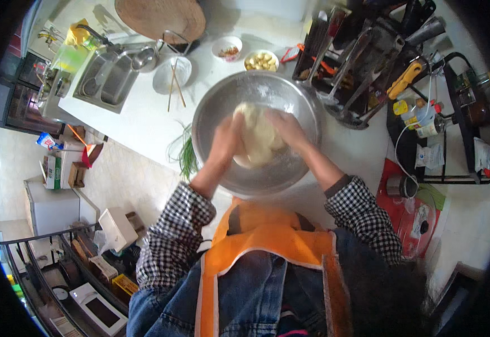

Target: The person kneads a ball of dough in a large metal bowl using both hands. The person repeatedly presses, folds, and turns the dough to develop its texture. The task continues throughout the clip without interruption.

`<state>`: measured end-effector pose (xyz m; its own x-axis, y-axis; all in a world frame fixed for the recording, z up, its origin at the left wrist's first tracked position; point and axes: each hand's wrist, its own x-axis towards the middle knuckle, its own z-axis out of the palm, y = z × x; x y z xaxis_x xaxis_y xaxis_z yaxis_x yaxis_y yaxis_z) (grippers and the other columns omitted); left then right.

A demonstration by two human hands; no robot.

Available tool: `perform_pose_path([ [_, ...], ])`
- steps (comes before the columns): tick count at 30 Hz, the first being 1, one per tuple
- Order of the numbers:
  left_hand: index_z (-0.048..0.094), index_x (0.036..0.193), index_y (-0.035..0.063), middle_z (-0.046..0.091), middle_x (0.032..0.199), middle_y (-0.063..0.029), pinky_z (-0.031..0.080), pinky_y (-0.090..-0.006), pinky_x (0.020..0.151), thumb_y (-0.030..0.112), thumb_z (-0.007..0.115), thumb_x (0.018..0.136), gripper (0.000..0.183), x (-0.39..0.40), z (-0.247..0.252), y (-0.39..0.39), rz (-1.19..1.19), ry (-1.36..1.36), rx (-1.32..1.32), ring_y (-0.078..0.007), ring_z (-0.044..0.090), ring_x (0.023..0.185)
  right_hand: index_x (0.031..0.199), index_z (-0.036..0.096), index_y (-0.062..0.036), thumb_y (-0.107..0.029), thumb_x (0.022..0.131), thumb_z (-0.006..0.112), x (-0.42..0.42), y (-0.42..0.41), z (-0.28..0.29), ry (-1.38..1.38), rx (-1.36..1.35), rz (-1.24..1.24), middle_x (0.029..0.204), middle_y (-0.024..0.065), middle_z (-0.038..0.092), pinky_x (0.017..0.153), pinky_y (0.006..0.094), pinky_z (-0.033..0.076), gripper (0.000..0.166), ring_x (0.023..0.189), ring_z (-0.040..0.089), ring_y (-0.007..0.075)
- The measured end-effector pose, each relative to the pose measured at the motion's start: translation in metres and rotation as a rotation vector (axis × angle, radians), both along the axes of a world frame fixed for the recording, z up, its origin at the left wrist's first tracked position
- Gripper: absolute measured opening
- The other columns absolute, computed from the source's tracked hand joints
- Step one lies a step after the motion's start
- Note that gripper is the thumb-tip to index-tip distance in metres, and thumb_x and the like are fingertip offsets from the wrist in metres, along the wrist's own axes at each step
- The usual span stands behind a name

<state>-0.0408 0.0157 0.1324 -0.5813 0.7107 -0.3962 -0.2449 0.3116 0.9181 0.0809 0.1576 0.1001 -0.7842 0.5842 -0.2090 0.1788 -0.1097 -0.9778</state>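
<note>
A pale lump of dough point(258, 137) sits in a wide stainless steel basin point(299, 168) on the white countertop. My left hand point(229, 137) presses against the dough's left side, its fingers partly blurred. On the upper right of the lump lies my right hand point(286, 127), its fingertips at the dough. Between them the two hands hold the dough. White flour smears mark the basin's inner wall. Long green scallions point(186, 151) lie by the basin's left rim, partly hidden by it.
Beyond the basin stand a bowl of peeled garlic cloves point(262, 61) and a bowl of reddish bits point(227, 49). Chopsticks point(175, 84) rest across a whitish bowl point(161, 78) near the sink point(109, 80). Ladles and spatulas point(350, 67) crowd the right; a bottle rack point(455, 179) is further right.
</note>
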Motion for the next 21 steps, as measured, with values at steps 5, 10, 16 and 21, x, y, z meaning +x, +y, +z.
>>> perform_pose_path([
  [5,0.059,0.127,0.0211,0.061,0.115,-0.0113,0.034,-0.0506,0.095,0.036,0.041,0.099,0.037,-0.018,-0.02,0.016,-0.206,0.975,-0.23,-0.0303,0.055,0.106,0.123,0.057,0.0004,-0.04,0.1,0.04,-0.004,0.027,-0.039,-0.025,0.083,-0.015,0.12,0.0139,0.061,0.098,0.0339,0.04,0.049,0.112,0.056,0.0232],
  [10,0.063,0.122,0.0167,0.052,0.132,-0.0141,0.025,-0.0476,0.105,0.032,0.044,0.096,0.036,-0.019,-0.057,0.024,-0.032,1.075,0.092,-0.033,0.046,0.122,0.128,0.053,0.0014,-0.048,0.098,0.036,-0.046,0.014,-0.015,0.089,0.506,0.071,0.127,0.0219,0.056,0.102,0.0404,0.038,0.06,0.119,0.052,0.0349],
  [16,0.059,0.125,0.011,0.053,0.133,-0.0133,0.027,-0.0463,0.107,0.03,0.037,0.097,0.04,0.017,-0.077,0.025,0.039,1.08,-0.147,-0.0311,0.047,0.125,0.135,0.044,0.0,-0.039,0.095,0.044,-0.038,-0.023,-0.044,-0.028,0.748,0.063,0.121,0.0265,0.056,0.098,0.0474,0.039,0.056,0.112,0.054,0.0422],
  [21,0.054,0.13,0.0105,0.055,0.128,-0.012,0.028,-0.0475,0.104,0.027,0.039,0.094,0.041,0.019,-0.122,0.025,0.046,1.109,-0.13,-0.0296,0.049,0.119,0.134,0.048,-0.0055,-0.033,0.093,0.047,-0.032,-0.014,-0.078,-0.08,1.019,0.128,0.115,0.0207,0.06,0.096,0.045,0.041,0.05,0.106,0.056,0.0384],
])
